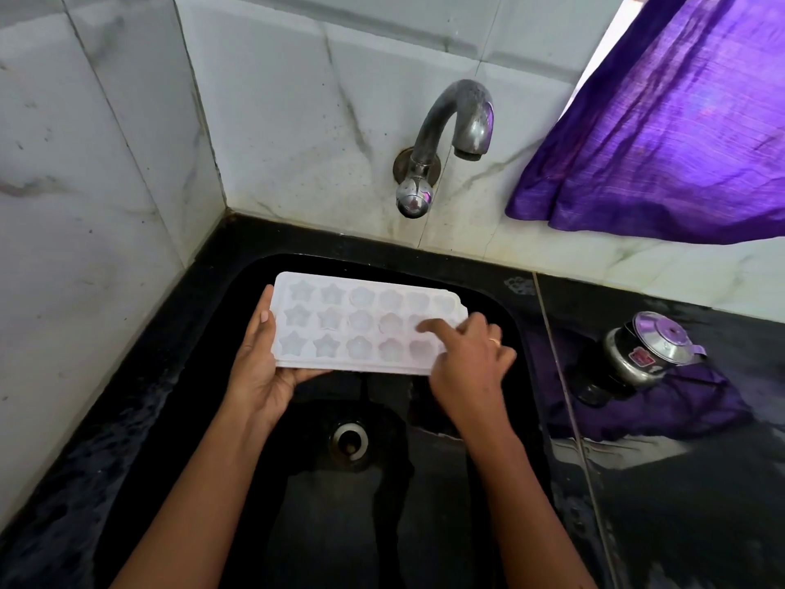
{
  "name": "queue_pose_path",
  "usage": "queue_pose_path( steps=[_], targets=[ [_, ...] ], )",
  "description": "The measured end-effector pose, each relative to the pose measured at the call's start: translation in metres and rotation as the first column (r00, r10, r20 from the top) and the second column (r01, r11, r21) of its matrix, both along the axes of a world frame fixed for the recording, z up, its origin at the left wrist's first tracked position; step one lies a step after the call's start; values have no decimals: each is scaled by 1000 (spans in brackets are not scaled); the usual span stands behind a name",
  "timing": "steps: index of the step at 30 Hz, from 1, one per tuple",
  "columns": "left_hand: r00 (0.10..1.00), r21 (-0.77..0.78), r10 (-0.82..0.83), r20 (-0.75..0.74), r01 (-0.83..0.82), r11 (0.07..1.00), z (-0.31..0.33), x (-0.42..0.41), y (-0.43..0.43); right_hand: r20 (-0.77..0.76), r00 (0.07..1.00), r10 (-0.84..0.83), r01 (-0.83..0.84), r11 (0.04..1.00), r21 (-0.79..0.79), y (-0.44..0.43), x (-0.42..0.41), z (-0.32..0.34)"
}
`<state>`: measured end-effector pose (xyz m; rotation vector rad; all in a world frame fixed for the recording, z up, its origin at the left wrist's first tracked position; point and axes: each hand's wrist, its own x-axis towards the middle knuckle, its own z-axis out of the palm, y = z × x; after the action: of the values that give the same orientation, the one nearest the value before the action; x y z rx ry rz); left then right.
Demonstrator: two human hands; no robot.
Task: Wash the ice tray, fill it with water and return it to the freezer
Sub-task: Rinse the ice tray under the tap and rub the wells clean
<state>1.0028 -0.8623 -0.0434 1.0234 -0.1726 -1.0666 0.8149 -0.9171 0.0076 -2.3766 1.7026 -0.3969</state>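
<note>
I hold the white plastic ice tray with star and round cups [340,320] over the black stone sink [475,482]. My left hand [259,367] grips its left end, thumb on top, fingers under. My right hand [471,359] is half curled, with one finger poking a cup near the right end. The curved metal tap [450,133] is up past my fingers.

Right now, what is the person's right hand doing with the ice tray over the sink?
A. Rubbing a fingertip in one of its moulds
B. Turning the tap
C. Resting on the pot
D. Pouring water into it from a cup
A: the right hand presses a finger into a mould of the ice tray, which the left hand holds.
</note>
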Motion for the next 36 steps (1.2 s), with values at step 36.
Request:
queue_pose_path(
  steps=[36],
  targets=[
    [999,-3,36,36,-35,999,-4,11,0,-106,994,-40,49,995,84,5,-28,-24]
  ],
)
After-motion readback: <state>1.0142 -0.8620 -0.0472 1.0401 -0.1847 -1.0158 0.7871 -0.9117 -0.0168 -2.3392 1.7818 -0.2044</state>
